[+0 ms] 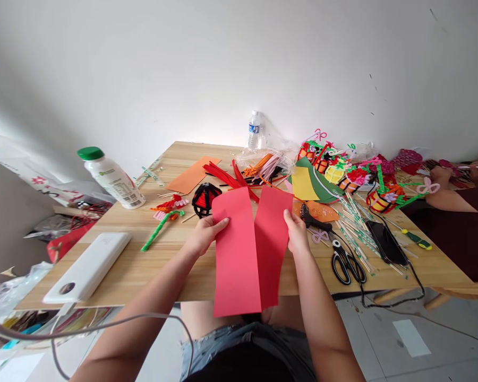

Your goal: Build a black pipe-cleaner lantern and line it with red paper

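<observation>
Head view: the left hand (205, 234) pinches a smooth red paper strip (237, 252), the right hand (297, 233) pinches a second strip (274, 228). Both are flat, long, partly overlapping.

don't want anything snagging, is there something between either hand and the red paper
Nothing visible stands between them: the left hand holds the red paper at its left edge, the right hand at its right edge. The scissors lie on the table to the right of the right hand, not in between.
</observation>
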Available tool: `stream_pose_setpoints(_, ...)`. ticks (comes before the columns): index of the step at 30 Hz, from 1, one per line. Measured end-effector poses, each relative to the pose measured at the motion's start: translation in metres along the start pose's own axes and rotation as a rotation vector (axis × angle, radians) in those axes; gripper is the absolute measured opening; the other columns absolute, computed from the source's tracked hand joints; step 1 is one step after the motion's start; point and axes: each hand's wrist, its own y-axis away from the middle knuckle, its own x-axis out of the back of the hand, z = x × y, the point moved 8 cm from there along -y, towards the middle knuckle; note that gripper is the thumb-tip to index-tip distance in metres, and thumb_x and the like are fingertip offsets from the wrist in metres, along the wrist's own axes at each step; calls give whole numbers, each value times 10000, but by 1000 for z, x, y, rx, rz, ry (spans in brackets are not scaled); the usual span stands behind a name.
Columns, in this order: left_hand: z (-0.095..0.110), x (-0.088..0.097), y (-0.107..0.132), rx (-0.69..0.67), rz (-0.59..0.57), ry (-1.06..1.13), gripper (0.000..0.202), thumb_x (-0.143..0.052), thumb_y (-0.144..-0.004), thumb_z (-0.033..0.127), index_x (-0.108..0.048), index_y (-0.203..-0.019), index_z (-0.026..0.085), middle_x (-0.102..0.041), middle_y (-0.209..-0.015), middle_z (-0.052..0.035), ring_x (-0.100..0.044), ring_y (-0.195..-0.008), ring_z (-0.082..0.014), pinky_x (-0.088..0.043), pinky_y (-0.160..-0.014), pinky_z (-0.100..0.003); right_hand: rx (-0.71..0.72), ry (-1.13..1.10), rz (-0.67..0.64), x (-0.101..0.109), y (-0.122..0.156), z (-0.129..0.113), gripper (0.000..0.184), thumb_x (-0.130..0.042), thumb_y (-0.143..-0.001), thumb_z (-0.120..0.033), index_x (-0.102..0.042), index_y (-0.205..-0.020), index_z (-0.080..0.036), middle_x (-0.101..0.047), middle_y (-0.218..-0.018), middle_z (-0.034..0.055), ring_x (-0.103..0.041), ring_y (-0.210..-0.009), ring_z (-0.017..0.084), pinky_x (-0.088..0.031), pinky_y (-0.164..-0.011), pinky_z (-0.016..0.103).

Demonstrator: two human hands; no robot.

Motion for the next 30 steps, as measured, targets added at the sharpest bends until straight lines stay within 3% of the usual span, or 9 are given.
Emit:
stream_pose_setpoints(3,6,8,-4,-153,99,-12,491,-831,-566,481,-685,-895,148,-748,-834,-76,-696,-717,-222,-559,-610,-293,-74,16,-156,-17,7,5,387,-766,-637,-525,-704,-839,-201,-719,-840,47,-642,-756,206,-504,-714,344)
stream_pose_setpoints(5,7,10,-5,-201,130,-5,468,-820,-584,481,-687,-904,166,-747,-840,-59,-693,-725,-208,-561,-631,-288,-44,70,-177,-20,9,6,379,-756,-654,-518,-700,-855,-202,-709,-836,34,-620,-738,189,-491,-713,328)
stream_pose_setpoints(12,15,14,5,-301,227,-88,538,-728,-646,591,-669,-957,156,-735,-842,-57,-676,-700,-193,-550,-604,-275,258,368,-68,-10,8,-10,404,-613,-776,-573,-544,-653,-194,-503,-601,-37,-419,-595,124,-364,-577,248)
stream_pose_setpoints(20,24,23,7,-370,333,-141,486,-693,-704,565,-672,-950,148,-734,-860,-64,-662,-694,-178,-523,-564,-238,290,435,49,4,5,-14,397,-563,-806,-573,-584,-720,-186,-535,-631,-23,-430,-586,129,-357,-560,252)
stream_pose_setpoints(22,22,23,5,-317,291,-80,495,-714,-689,556,-668,-975,156,-739,-892,-76,-682,-733,-197,-538,-587,-251,280,403,47,5,5,-16,385,-579,-798,-565,-609,-753,-184,-580,-672,-12,-467,-614,138,-384,-583,254)
stream_pose_setpoints(27,1,-7,7,50,-96,24,575,-836,-573,443,-684,-1033,134,-733,-1017,-150,-706,-898,-293,-580,-728,-352,277,353,104,7,8,-25,402,-600,-771,-573,-640,-808,-175,-675,-800,34,-565,-738,184,-451,-673,279)
stream_pose_setpoints(30,-2,-8,9,66,-88,-42,557,-866,-535,407,-699,-979,114,-729,-1036,-165,-707,-879,-304,-583,-720,-366,232,265,129,10,7,-26,414,-623,-743,-585,-643,-842,-184,-698,-845,49,-600,-780,205,-474,-686,303)
